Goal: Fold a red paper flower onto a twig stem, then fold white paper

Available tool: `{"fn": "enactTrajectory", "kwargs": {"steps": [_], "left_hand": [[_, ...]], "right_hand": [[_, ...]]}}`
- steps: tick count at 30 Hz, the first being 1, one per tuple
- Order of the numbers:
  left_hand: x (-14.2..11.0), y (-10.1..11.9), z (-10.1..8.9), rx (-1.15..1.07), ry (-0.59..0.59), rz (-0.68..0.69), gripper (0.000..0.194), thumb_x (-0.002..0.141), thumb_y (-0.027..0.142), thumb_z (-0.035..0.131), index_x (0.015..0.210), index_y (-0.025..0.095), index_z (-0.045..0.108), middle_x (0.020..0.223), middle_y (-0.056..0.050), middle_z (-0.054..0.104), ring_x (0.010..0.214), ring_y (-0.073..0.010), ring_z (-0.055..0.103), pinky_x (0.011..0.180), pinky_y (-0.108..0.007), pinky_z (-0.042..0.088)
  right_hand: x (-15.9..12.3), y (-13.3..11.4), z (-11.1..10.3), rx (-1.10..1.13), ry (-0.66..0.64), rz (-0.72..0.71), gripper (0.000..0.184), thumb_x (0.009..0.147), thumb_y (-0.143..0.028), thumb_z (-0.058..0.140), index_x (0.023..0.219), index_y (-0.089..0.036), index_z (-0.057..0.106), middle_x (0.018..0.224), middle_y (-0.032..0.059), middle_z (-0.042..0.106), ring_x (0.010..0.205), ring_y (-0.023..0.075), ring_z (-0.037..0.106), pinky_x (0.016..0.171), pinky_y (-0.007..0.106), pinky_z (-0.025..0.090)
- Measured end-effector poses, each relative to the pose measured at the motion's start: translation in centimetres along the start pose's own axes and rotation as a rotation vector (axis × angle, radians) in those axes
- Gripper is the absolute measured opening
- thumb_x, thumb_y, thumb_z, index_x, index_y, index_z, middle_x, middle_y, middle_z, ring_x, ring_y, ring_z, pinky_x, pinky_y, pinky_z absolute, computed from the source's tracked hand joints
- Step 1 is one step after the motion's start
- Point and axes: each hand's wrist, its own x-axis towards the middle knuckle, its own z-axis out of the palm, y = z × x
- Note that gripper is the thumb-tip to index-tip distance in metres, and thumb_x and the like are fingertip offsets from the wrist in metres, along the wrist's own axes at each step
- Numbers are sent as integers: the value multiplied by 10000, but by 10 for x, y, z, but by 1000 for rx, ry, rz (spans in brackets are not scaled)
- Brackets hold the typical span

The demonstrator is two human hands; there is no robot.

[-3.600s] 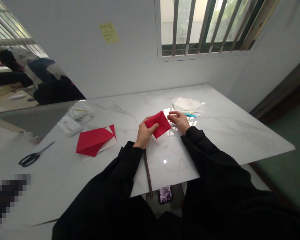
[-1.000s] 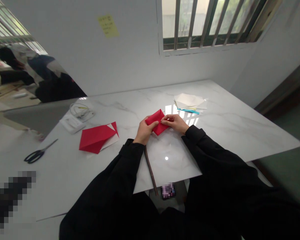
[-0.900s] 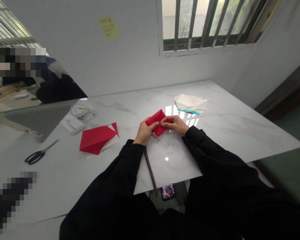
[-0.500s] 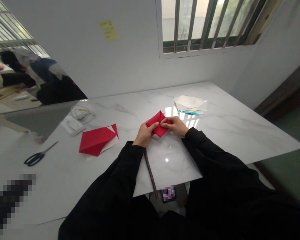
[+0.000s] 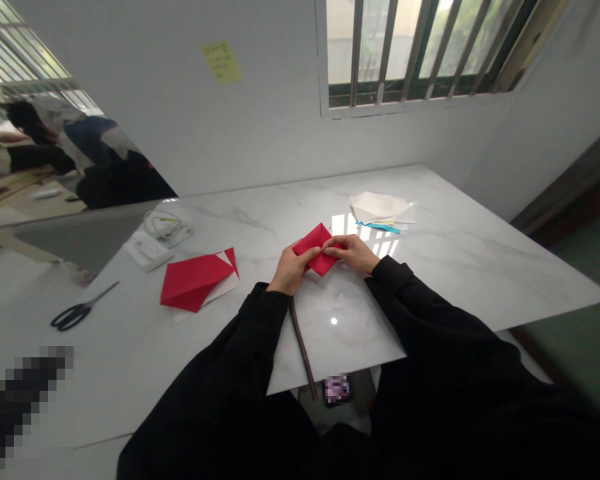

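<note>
A small folded square of red paper [image 5: 320, 235] is held between both hands above the marble-patterned table, one corner pointing away from me. My left hand [image 5: 289, 268] grips its left side, with the thumb lying on top near the middle. From the right, my right hand [image 5: 354, 251] pinches the paper close to its centre, fingertips almost touching the left thumb. Those fingers cover part of the folds. Left of my hands, more red paper [image 5: 195, 280] with a white underside lies partly folded on the table.
Black-handled scissors [image 5: 76, 315] lie at the left, near a white box [image 5: 147, 251] and a coiled cable [image 5: 167, 228]. White and blue paper pieces [image 5: 380, 208] rest at the back right. A thin brown stick [image 5: 303, 347] overhangs the front edge of the table [image 5: 480, 260].
The view has shifted very slightly. Both hands keep their grip on the red paper, and the right fingers have moved only a little at its centre.
</note>
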Motion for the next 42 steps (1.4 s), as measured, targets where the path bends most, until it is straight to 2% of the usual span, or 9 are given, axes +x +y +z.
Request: {"fn": "enactTrajectory", "kwargs": {"steps": [5, 11, 18, 26, 31, 36, 42], "left_hand": [[0, 0, 0, -2, -10, 9, 420, 717, 309, 940, 1065, 140, 775, 1044, -109, 825, 983, -248, 779, 923, -402, 631], [1, 0, 0, -10, 8, 26, 515, 682, 295, 961, 1137, 138, 777, 1054, -94, 830, 987, -252, 774, 935, -404, 618], [1, 0, 1, -21, -6, 38, 456, 691, 288, 959, 1084, 128, 792, 1053, -108, 837, 976, -254, 781, 942, -399, 613], [1, -1, 0, 15, -10, 53, 403, 707, 303, 954, 1038, 128, 806, 1008, -98, 838, 921, -235, 777, 920, -381, 609], [3, -1, 0, 76, -4, 126, 394, 722, 329, 952, 1030, 134, 804, 1013, -88, 834, 884, -215, 765, 884, -358, 601], [2, 0, 0, 121, -8, 153, 417, 737, 378, 947, 1050, 140, 808, 998, -82, 829, 896, -241, 769, 895, -385, 606], [2, 1, 1, 128, -5, 162, 508, 715, 397, 963, 1122, 135, 811, 1042, -85, 833, 941, -257, 771, 932, -398, 606]], "right_hand": [[0, -1, -1, -34, -14, 0, 354, 765, -511, 898, 880, -185, 823, 839, 38, 766, 775, 183, 638, 782, 344, 524], [0, 0, -3, 49, 20, -5, 361, 811, -522, 867, 921, -182, 817, 908, 51, 788, 828, 187, 667, 838, 346, 533], [3, 2, -9, -154, -2, -97, 282, 863, -470, 823, 928, -196, 837, 974, 68, 818, 923, 220, 703, 934, 390, 538], [2, 1, -8, -199, 28, -129, 254, 854, -446, 832, 918, -201, 852, 979, 77, 821, 935, 231, 721, 946, 399, 542], [0, -1, -4, -105, 43, -67, 311, 829, -486, 864, 926, -191, 842, 927, 67, 817, 866, 218, 715, 873, 378, 554], [-3, -7, 1, 2, 40, -29, 398, 801, -548, 891, 935, -185, 801, 904, 50, 790, 843, 201, 699, 833, 358, 566], [-3, -8, 5, 108, 94, -27, 493, 723, -546, 959, 893, -219, 632, 858, 0, 725, 782, 173, 671, 758, 327, 575]]}}
